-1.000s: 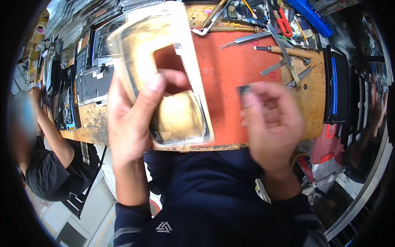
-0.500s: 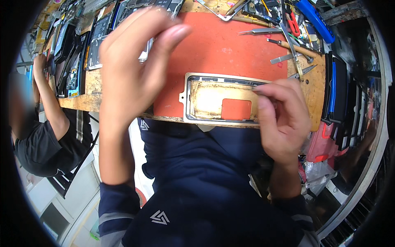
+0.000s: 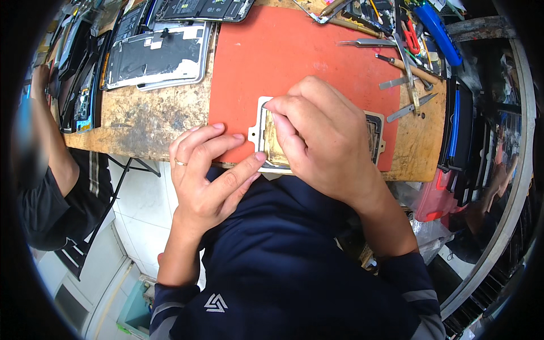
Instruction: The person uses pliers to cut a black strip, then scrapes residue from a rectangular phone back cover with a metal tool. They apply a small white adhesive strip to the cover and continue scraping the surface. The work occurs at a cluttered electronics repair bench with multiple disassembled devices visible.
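Note:
A flat gold-coloured metal frame (image 3: 274,141) with a dark inner border and small side tabs lies along the near edge of a red mat (image 3: 255,56). My right hand (image 3: 328,141) is over its middle, thumb and forefinger pinched at the upper left corner. What sits in that pinch is hidden, though a sliver of something dark shows there. At the lower left corner is my left hand (image 3: 207,170), its fingers spread and a ring on one of them. One fingertip rests on the frame's left edge, and the other fingers reach over the mat.
Phone parts, including a grey-backed panel (image 3: 156,56), are stacked at the left of the wooden bench (image 3: 164,119). Tweezers (image 3: 365,43), a wooden-handled knife (image 3: 416,68) and a blue tool (image 3: 436,34) lie at the right. Another person's arm (image 3: 54,124) shows at far left.
My left hand has come down from above the mat to the frame's left edge. My right hand has moved left across the frame, from its right end to the upper left corner.

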A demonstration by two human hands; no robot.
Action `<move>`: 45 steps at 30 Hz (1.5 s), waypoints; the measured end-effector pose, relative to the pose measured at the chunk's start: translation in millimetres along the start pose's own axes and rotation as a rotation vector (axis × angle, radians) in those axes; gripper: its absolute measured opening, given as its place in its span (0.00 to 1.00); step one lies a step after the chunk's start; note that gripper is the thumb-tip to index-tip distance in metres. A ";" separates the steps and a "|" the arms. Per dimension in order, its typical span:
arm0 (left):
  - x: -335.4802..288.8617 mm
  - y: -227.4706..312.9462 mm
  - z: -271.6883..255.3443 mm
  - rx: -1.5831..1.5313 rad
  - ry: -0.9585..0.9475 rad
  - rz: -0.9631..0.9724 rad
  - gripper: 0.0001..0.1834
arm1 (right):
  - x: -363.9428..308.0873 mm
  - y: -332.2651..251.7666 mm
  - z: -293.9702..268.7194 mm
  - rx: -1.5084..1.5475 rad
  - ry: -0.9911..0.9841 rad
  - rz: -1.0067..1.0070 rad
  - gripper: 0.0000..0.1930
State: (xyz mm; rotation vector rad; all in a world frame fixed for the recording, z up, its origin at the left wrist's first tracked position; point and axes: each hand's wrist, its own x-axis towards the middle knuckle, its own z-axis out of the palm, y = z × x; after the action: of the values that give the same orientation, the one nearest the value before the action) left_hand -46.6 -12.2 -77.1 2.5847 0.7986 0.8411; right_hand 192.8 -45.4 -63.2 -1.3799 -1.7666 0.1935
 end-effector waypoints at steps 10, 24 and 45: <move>-5.6 2.6 4.4 -0.006 0.041 -0.008 0.14 | -0.4 -1.1 1.5 -0.014 -0.005 -0.012 0.13; -7.9 0.2 7.6 -0.017 0.069 0.012 0.13 | -7.1 -19.0 -7.9 -0.016 -0.134 -0.038 0.15; -7.3 -0.6 9.3 -0.022 0.087 0.018 0.12 | -20.3 -24.7 -6.1 0.067 -0.132 -0.031 0.17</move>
State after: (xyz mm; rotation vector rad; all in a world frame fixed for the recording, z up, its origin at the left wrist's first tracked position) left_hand -46.1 -17.1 -87.9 2.5554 0.7867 0.9676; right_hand 179.6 -74.2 -55.7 -1.3168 -1.8723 0.3303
